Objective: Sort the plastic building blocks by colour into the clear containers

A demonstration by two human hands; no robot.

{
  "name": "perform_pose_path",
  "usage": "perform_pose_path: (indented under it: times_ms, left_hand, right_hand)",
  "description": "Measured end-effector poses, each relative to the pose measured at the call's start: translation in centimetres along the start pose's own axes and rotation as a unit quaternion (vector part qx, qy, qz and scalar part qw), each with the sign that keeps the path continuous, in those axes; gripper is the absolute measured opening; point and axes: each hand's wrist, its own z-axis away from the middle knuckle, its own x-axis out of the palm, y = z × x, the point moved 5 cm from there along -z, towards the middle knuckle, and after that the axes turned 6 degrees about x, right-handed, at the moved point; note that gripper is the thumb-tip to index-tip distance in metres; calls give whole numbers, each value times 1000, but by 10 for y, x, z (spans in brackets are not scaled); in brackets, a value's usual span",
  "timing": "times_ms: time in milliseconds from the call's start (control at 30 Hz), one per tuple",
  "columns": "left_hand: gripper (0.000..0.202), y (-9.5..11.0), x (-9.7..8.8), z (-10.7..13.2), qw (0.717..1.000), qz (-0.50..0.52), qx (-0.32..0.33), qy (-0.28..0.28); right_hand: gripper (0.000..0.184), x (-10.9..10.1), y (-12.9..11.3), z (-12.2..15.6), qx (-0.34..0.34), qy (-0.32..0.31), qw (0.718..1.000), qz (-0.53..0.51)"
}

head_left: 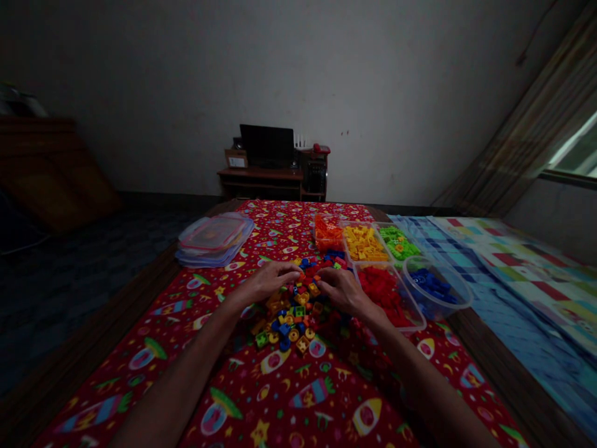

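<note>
A heap of small mixed-colour plastic blocks point(293, 311) lies on a red patterned cloth point(289, 398). My left hand point(268, 280) rests palm down on the heap's left side, fingers curled over blocks. My right hand point(342, 289) rests on the heap's right side, fingers bent among the pieces. What either hand grips is too small and dark to make out. To the right stand clear tubs of sorted blocks: orange point(327, 234), yellow point(364, 242), green point(397, 242), red point(385, 292) and blue point(433, 286).
A stack of clear lids point(214, 238) lies at the cloth's far left. A checked blue mat point(504, 292) lies to the right. A low desk with a dark monitor point(267, 146) stands against the far wall. A curtain point(527, 137) hangs at right.
</note>
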Motion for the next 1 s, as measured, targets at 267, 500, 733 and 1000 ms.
perform_pose_path:
  times_ms: [267, 500, 733, 1000]
  left_hand:
    - [34, 17, 12, -5, 995, 67, -13, 68]
    - [35, 12, 23, -6, 995, 53, -11, 82]
    - [46, 7, 1, 1, 991, -52, -31, 117]
    - [43, 12, -10, 4, 989, -105, -12, 105]
  right_hand:
    - [19, -7, -17, 3, -7, 38, 991, -131]
    - [26, 0, -14, 7, -40, 20, 997, -70]
    - [19, -28, -2, -19, -44, 76, 994, 68]
    - [24, -90, 2, -111, 11, 140, 970, 200]
